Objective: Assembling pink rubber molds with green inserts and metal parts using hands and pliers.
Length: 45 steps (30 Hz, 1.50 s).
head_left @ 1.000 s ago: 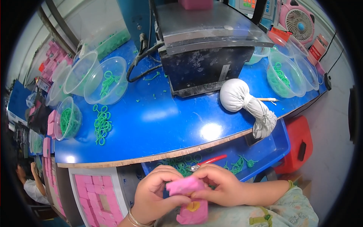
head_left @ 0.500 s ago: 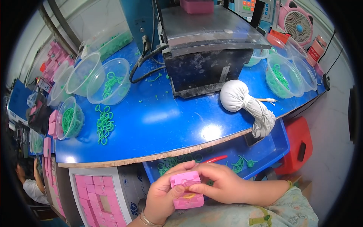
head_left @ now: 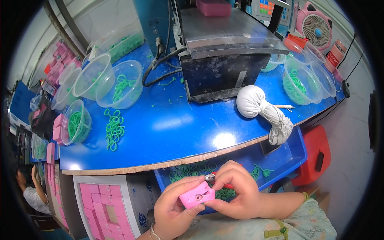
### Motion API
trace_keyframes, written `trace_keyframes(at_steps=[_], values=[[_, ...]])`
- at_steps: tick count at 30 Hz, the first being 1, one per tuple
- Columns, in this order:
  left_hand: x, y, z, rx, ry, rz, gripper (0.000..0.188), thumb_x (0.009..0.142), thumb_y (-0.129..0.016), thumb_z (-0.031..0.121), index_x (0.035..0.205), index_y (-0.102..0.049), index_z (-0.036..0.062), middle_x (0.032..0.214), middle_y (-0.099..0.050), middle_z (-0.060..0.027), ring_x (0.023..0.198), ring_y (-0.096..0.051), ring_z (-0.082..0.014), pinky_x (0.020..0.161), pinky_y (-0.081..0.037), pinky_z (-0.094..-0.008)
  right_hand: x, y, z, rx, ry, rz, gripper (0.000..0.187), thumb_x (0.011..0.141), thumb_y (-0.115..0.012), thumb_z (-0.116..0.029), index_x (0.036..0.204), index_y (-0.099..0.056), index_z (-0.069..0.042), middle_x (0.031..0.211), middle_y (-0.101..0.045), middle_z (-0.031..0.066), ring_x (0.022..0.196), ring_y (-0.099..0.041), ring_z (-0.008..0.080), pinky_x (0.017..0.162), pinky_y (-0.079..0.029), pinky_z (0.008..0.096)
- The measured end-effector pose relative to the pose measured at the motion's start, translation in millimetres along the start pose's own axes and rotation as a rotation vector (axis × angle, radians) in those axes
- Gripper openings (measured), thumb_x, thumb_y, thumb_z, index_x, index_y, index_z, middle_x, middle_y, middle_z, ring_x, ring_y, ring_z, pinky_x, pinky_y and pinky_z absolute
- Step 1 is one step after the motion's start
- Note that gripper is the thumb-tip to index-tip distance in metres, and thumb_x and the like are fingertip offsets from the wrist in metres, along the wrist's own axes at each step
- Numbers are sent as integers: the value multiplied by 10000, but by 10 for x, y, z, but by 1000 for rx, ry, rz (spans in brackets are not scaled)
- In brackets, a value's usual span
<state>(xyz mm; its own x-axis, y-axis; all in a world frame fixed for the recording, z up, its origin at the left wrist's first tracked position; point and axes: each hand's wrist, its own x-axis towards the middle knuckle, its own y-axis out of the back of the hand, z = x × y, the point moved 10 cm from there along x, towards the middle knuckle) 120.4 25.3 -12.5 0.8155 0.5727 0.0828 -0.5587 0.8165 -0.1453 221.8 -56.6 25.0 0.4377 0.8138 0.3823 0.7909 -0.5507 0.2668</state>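
A pink rubber mold point(head_left: 191, 197) is held between my hands over my lap, with a round hole in the face turned up and a notch or split at its right end. Wrapped round its left side, my left hand point(head_left: 172, 208) has its thumb along the lower edge. My right hand point(head_left: 236, 194) pinches the right end between thumb and curled fingers. Just behind the hands, pliers point(head_left: 209, 177) with red handles lie in the blue tray point(head_left: 298, 154), partly hidden. Green ring-shaped wax pieces point(head_left: 185, 172) lie there too.
On the blue table point(head_left: 176, 138) are a tied white cloth bag point(head_left: 251, 102), a pile of green pieces point(head_left: 115, 130) and clear bowls point(head_left: 120, 86). A black machine point(head_left: 224, 74) stands behind. A box of pink blocks point(head_left: 102, 200) sits at lower left; another person point(head_left: 36, 198) is at far left.
The mold, earlier spread apart with yellow showing inside, is now closed up and turned with its holed face upward. My right hand has shifted to its right end. The view has moved slightly.
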Motion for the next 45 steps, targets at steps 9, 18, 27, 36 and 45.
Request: trace_keyframes(at_steps=[9, 18, 27, 36, 45], values=[[-35, 5, -47, -82, 53, -88, 464, 705, -771, 182, 1071, -563, -13, 1066, -586, -169, 975, -591, -242, 855, -480, -348, -47, -203, -89, 57, 188, -267, 409, 802, -648, -177, 1143, -493, -14, 1185, -481, 181, 1102, -456, 314, 910, -363, 403], [-55, -285, -290, -341, 236, -198, 660, 780, -711, 269, 1292, -402, -10, 1155, -547, -89, 1067, -515, -159, 897, -425, -289, 40, -184, 3, 56, 179, -230, 341, 770, -689, -225, 1005, -591, 1, 1048, -566, 139, 1060, -506, 296, 897, -387, 396], [288, -329, 1036, 1446, -683, 79, 704, 692, -733, 220, 1294, -420, 30, 1184, -484, -199, 1012, -494, -360, 857, -419, -397, 557, 370, 313, 631, -406, -60, 507, 873, -593, -313, 1233, -419, -2, 1061, -547, 93, 972, -545, 152, 834, -459, 294], [586, -175, 665, 1310, -292, -473, 723, 584, -753, 115, 1210, -414, -11, 1121, -487, -217, 1019, -480, -373, 893, -407, -402, 1000, 1085, 226, 813, -493, -23, 476, 960, -329, -358, 1096, -550, 42, 797, -634, 131, 694, -613, 207, 602, -472, 289], [417, 196, 1456, 834, -410, 252, 634, 609, -792, 207, 1151, -489, 79, 1150, -453, -177, 1087, -476, -328, 963, -371, -426, -105, 333, -30, 1118, -536, -740, 751, 897, -479, -124, 1442, 37, -146, 1258, -463, 262, 678, -621, 228, 533, -477, 263]])
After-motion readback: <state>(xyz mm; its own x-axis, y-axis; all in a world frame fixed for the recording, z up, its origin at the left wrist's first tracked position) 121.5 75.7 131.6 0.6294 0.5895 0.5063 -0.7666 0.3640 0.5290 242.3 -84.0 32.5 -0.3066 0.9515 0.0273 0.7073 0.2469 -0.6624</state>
